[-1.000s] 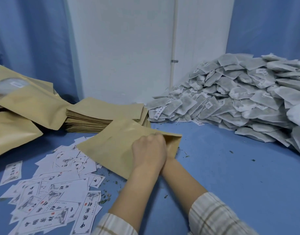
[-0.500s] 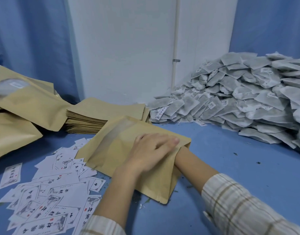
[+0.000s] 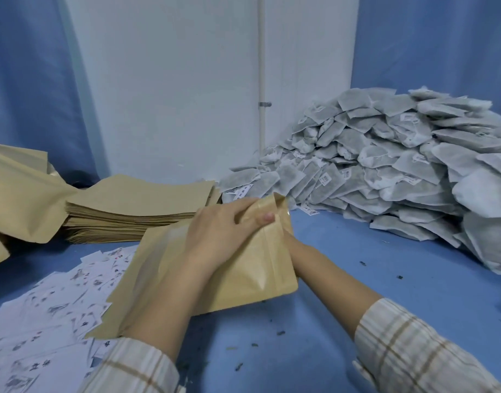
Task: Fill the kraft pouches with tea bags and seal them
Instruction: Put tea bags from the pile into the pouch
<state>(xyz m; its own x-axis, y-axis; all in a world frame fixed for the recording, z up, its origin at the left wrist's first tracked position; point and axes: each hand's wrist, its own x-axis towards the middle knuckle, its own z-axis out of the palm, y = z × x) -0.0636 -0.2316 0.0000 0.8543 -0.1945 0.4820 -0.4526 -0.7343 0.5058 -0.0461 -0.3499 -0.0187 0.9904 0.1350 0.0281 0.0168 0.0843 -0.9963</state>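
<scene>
A kraft pouch (image 3: 252,273) lies tilted on the blue table (image 3: 399,285), its open mouth raised toward the tea bags. My left hand (image 3: 221,234) lies over the pouch's upper part, fingers and thumb pinching the paper by the mouth. My right hand (image 3: 292,246) reaches in at the pouch's right edge and is almost wholly hidden by the paper, so only the wrist and forearm show. A large heap of grey-white tea bags (image 3: 385,165) rises at the right, just beyond the pouch's mouth.
A flat stack of empty kraft pouches (image 3: 136,205) sits behind the pouch at centre left. Bulkier kraft pouches (image 3: 19,199) lie at the far left. Several white printed labels (image 3: 59,302) are scattered at lower left. Tea crumbs dot the table.
My left hand went from lying flat on the pouch to pinching its top by the mouth. The pouch's mouth has lifted and my right hand has stayed hidden at it.
</scene>
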